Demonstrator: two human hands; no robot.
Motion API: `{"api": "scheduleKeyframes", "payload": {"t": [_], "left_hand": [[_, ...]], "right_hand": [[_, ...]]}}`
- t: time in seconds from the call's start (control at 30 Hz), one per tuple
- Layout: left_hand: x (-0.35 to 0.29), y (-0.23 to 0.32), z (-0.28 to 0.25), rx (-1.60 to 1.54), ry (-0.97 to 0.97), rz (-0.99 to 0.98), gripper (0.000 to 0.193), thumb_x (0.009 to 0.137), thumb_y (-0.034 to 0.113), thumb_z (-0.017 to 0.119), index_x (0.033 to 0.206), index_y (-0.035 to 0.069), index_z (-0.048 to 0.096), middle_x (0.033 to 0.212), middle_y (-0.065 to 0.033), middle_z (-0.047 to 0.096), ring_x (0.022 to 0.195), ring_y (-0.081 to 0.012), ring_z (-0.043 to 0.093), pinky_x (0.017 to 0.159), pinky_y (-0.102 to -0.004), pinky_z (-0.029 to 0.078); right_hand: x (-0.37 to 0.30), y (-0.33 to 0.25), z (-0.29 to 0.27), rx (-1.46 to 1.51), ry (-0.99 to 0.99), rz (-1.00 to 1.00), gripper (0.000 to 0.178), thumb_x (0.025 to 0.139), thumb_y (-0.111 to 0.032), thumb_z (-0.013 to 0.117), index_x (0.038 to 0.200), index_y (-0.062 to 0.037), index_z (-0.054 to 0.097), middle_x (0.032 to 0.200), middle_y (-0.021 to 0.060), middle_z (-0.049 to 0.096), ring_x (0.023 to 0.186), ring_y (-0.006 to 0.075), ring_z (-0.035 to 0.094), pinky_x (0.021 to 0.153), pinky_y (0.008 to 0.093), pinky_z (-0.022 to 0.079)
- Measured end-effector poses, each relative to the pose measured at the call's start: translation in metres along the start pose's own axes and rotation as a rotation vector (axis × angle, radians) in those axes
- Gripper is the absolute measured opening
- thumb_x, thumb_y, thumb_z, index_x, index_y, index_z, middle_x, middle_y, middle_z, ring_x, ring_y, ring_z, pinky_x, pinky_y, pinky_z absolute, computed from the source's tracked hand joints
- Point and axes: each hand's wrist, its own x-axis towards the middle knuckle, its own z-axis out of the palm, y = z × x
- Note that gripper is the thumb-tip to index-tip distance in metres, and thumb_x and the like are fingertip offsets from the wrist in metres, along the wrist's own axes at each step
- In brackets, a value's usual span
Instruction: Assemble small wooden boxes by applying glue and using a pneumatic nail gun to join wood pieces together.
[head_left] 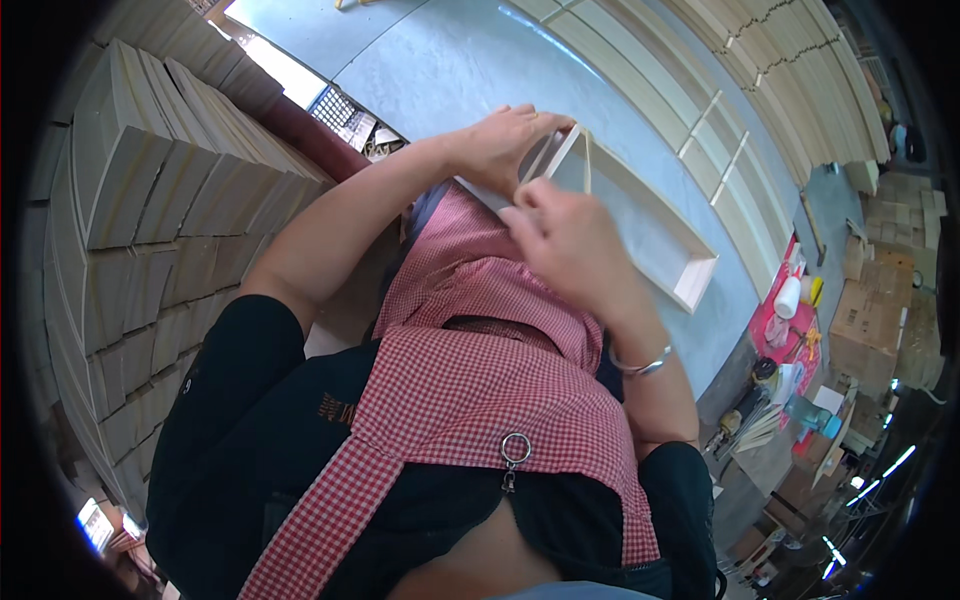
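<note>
A long, narrow frame of pale wood (pixel 655 185) lies over the grey-blue worktop (pixel 430 75), just ahead of me. My left hand (pixel 505 145) is closed round its left end, with the thumb by the corner. Close beside it, my right hand (pixel 570 235) is curled at the same end, slightly blurred. From the frame's end a thin pale-yellow strip (pixel 587 160) runs down toward my right fingers, which pinch it; whether it is a band or a sliver of wood I cannot tell. Part of the frame's near side is hidden behind my right hand.
Stacked wooden boards (pixel 150 190) rise close on my left. Long wooden strips (pixel 770 60) lie across the far right. A black basket (pixel 340 110) stands beyond my left forearm. Cardboard boxes (pixel 870 310), a plastic bottle (pixel 815 415) and tools are on the right.
</note>
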Motion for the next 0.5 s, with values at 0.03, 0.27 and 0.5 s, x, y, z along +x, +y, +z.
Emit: {"api": "scheduleKeyframes", "payload": {"t": [0.03,0.27,0.5], "left_hand": [[0.002,-0.003,0.005,0.104,0.054,0.076,0.098,0.059,0.03,0.09,0.143,0.006,0.046,0.119,-0.012,0.066,0.1,-0.0267,0.062,0.095,-0.0425,0.047],[0.003,0.012,-0.007,0.07,-0.031,-0.06,0.104,0.057,0.038,0.091,0.145,0.008,0.044,0.123,-0.0121,0.062,0.106,-0.0296,0.057,0.102,-0.0434,0.041],[-0.003,0.006,-0.016,0.017,-0.128,-0.149,0.108,0.057,0.037,0.092,0.149,0.012,0.04,0.122,-0.0139,0.057,0.108,-0.0304,0.054,0.102,-0.044,0.042]], "right_hand": [[-0.009,-0.005,0.013,-0.036,0.071,-0.039,0.018,0.092,-0.02,0.064,0.09,-0.0022,0.064,0.078,0.0115,0.066,0.062,0.0259,0.06,0.058,0.0377,0.046],[-0.119,0.056,0.014,0.116,0.343,0.206,0.017,0.093,-0.007,0.061,0.106,0.0,0.07,0.078,0.0094,0.061,0.061,0.0234,0.052,0.057,0.035,0.044],[-0.208,0.155,-0.047,-0.21,0.611,0.522,0.041,0.086,0.004,0.061,0.127,0.0019,0.063,0.096,0.0089,0.061,0.062,0.0178,0.047,0.058,0.0297,0.041]]}}
